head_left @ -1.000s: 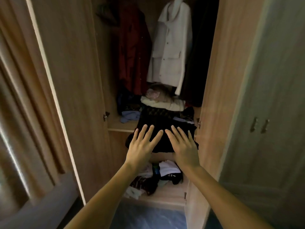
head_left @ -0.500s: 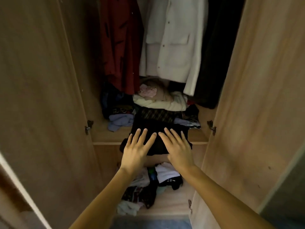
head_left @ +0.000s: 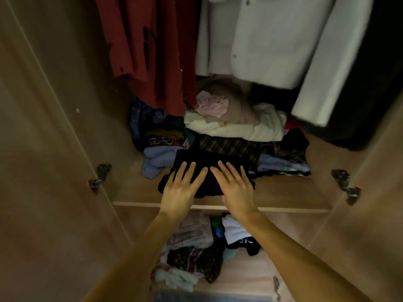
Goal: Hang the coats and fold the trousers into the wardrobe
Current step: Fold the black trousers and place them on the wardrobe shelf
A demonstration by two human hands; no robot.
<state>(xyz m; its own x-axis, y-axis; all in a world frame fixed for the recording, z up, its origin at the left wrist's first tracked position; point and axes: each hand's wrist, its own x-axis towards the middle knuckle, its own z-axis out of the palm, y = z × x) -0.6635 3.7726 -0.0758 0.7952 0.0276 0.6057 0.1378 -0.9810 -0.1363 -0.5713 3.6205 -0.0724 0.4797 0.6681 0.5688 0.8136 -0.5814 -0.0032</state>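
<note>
Folded black trousers (head_left: 209,164) lie on the wardrobe's middle shelf (head_left: 283,190), near its front edge. My left hand (head_left: 183,188) presses flat on their left half, fingers straight and spread. My right hand (head_left: 236,186) lies flat on the right half in the same way. Above hang a red coat (head_left: 152,46), a white coat (head_left: 272,40) and a black coat (head_left: 375,88).
Behind the trousers sits a heap of clothes: a cream bundle (head_left: 235,127), a pale blue garment (head_left: 157,160), plaid fabric (head_left: 233,147). More clothes (head_left: 196,247) lie on the lower shelf. Open wooden doors (head_left: 43,149) stand on both sides, with hinges (head_left: 99,177).
The camera has moved closer to the wardrobe. Both hands have pushed the black trousers from overhanging the shelf's front edge further onto the shelf.
</note>
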